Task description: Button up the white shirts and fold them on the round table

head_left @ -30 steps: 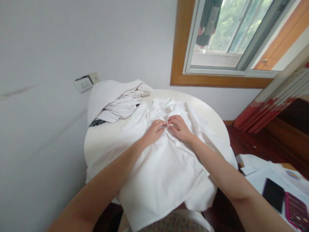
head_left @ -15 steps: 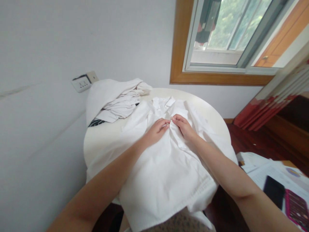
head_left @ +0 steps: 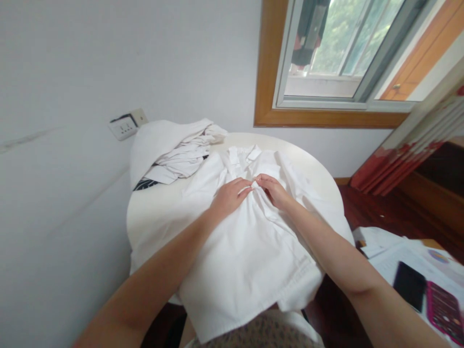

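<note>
A white shirt lies spread over a round cream table, its collar toward the wall and its hem hanging over the near edge. My left hand pinches the front of the shirt a little below the collar. Close beside it, almost fingertip to fingertip, my right hand grips the same front edge. Folds run down from the pinched spot. Any button between the fingertips is too small to make out.
At the table's back left sits a heap of white clothes. A wall socket is behind it. To the right, papers carry a black phone and a phone-like item with a pink edge. A window is above.
Both hands still pinch the shirt front at nearly the same place. The left fingers have shifted slightly, and the cloth around the pinch has moved a little.
</note>
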`<action>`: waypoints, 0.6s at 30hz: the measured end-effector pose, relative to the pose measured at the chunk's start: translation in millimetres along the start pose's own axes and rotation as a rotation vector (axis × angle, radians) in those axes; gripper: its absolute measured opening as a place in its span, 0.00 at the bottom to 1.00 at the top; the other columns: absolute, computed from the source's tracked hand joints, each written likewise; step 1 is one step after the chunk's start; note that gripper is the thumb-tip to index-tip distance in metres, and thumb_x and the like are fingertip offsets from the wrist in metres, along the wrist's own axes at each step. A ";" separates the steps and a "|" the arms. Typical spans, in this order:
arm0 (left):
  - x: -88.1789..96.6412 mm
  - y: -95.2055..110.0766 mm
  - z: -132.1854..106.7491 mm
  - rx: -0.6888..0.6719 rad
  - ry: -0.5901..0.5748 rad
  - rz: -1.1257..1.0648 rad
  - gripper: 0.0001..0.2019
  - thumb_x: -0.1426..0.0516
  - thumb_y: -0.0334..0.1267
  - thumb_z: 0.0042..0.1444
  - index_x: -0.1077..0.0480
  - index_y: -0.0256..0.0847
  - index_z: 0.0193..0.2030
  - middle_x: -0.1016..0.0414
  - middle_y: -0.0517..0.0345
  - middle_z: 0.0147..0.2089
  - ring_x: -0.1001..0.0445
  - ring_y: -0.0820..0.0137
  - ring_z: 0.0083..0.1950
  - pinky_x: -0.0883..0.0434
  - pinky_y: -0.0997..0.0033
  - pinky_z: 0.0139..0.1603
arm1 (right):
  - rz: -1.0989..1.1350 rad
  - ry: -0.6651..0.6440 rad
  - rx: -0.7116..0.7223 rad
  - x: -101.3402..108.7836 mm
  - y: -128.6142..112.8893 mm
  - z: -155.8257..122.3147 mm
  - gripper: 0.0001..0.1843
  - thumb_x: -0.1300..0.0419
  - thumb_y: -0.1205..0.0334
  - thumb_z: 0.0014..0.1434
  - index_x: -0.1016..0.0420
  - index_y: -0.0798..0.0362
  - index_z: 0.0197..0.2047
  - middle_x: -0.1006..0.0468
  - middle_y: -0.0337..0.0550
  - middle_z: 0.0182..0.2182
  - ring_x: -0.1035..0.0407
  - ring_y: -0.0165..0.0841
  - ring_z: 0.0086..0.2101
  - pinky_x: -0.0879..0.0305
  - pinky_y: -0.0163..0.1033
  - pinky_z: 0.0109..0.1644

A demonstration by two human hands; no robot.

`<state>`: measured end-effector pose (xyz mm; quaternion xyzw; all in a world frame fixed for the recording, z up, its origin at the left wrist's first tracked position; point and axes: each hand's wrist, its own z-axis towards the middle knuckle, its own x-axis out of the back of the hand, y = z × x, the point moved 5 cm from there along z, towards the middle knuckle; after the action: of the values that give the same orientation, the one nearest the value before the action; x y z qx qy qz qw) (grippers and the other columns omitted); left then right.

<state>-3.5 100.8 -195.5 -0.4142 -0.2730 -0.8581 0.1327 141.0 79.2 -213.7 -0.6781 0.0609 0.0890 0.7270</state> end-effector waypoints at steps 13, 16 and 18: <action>-5.2 -10.5 -1.6 0.129 0.063 -0.085 0.12 0.47 0.43 0.62 0.24 0.42 0.41 0.21 0.56 0.42 0.25 0.67 0.45 0.31 0.69 0.49 | -0.416 -0.134 0.152 6.4 4.5 5.7 0.15 0.43 0.48 0.56 0.32 0.52 0.33 0.35 0.33 0.25 0.42 0.27 0.27 0.46 0.33 0.34; -4.9 -0.9 -4.5 0.066 -0.027 0.165 0.14 0.51 0.43 0.65 0.25 0.44 0.43 0.23 0.55 0.40 0.25 0.68 0.42 0.32 0.71 0.43 | -0.576 -0.128 0.186 5.6 1.4 4.1 0.17 0.46 0.46 0.59 0.31 0.53 0.32 0.38 0.32 0.23 0.44 0.27 0.26 0.47 0.33 0.33; -4.5 3.1 -5.6 0.059 -0.075 0.302 0.15 0.53 0.41 0.66 0.25 0.44 0.43 0.24 0.55 0.38 0.26 0.69 0.39 0.34 0.72 0.38 | -0.653 -0.120 0.226 5.2 -0.8 3.6 0.18 0.47 0.46 0.60 0.30 0.53 0.32 0.36 0.33 0.24 0.43 0.28 0.27 0.47 0.33 0.34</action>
<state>-2.8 95.0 -200.8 -0.4782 -0.2372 -0.8040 0.2621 146.1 83.1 -213.8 -0.5708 -0.1924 -0.1158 0.7898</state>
